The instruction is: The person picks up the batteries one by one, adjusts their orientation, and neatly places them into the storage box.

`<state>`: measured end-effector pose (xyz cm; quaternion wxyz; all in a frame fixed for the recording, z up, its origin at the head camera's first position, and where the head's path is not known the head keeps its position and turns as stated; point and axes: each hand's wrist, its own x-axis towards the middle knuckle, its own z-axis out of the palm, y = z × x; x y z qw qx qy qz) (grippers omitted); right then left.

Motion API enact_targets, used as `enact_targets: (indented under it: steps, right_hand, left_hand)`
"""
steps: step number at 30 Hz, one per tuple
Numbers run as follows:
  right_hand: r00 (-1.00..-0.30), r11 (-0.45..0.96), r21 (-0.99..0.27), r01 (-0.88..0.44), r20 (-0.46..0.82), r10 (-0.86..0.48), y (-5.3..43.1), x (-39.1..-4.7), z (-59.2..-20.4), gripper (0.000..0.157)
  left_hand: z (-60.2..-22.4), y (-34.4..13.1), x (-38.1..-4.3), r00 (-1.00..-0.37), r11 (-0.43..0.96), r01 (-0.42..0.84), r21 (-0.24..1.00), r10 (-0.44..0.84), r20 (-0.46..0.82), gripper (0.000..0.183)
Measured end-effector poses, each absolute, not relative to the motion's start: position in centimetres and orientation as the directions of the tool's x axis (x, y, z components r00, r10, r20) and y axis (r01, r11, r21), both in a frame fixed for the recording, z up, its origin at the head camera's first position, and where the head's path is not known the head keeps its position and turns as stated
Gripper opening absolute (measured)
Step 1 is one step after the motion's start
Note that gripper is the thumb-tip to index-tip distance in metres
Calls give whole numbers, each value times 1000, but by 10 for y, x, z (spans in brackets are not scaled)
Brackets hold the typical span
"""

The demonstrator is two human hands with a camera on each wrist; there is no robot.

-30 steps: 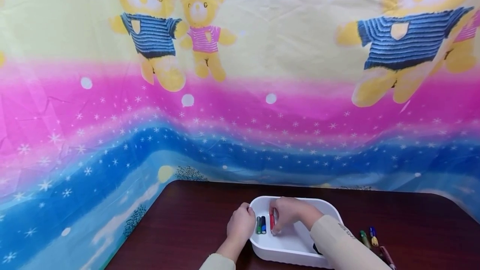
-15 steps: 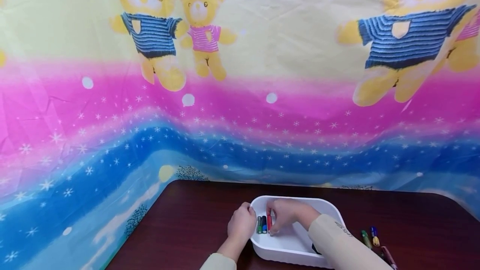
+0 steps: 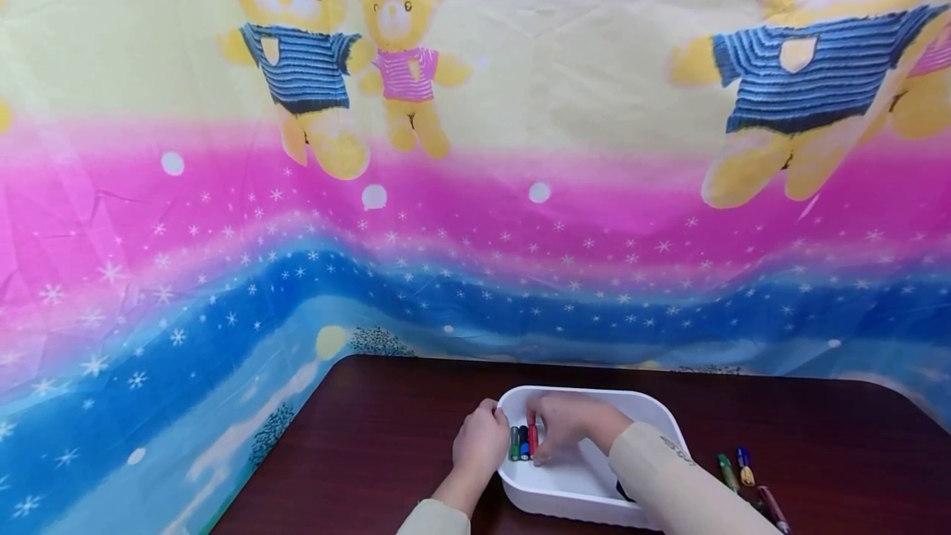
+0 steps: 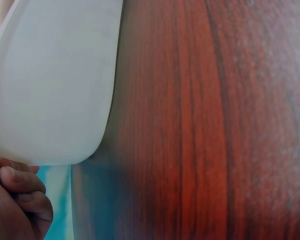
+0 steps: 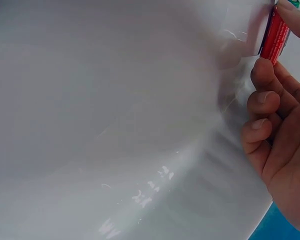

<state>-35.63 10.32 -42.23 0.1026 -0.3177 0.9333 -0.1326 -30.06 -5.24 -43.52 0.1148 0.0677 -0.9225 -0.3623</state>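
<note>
A white plastic tray (image 3: 579, 510) stands on the dark wooden table. At its left end my left hand (image 3: 481, 439) grips the rim; the left wrist view shows curled fingers (image 4: 27, 186) at the tray's corner. Inside, my right hand (image 3: 568, 426) pinches a red marker (image 3: 532, 441) between thumb and fingers at its two ends. In the right wrist view white print shows on its red barrel (image 5: 275, 37). Right beside it, to the left, a blue marker (image 3: 523, 442) and a green marker (image 3: 515, 443) lie parallel in a row.
To the tray's right on the table lie a green pen (image 3: 728, 473), a blue and yellow pen (image 3: 745, 466) and a dark red pen (image 3: 773, 509). A small black thing (image 3: 623, 492) shows in the tray beside the right sleeve (image 3: 676, 485). A bear-print curtain (image 3: 475, 271) hangs behind.
My right hand has shifted the red marker a little left, from a gap away to right beside the blue one. My left hand keeps its grip on the tray's rim.
</note>
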Motion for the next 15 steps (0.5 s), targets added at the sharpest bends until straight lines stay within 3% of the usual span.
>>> enact_targets:
  steps: [15]
  right_hand:
    - [-789, 777, -353, -521, -148, -596, 102, -356, -420, 39]
  left_hand:
    - [-434, -52, -300, -963, 738, -48, 673, -213, 165, 23]
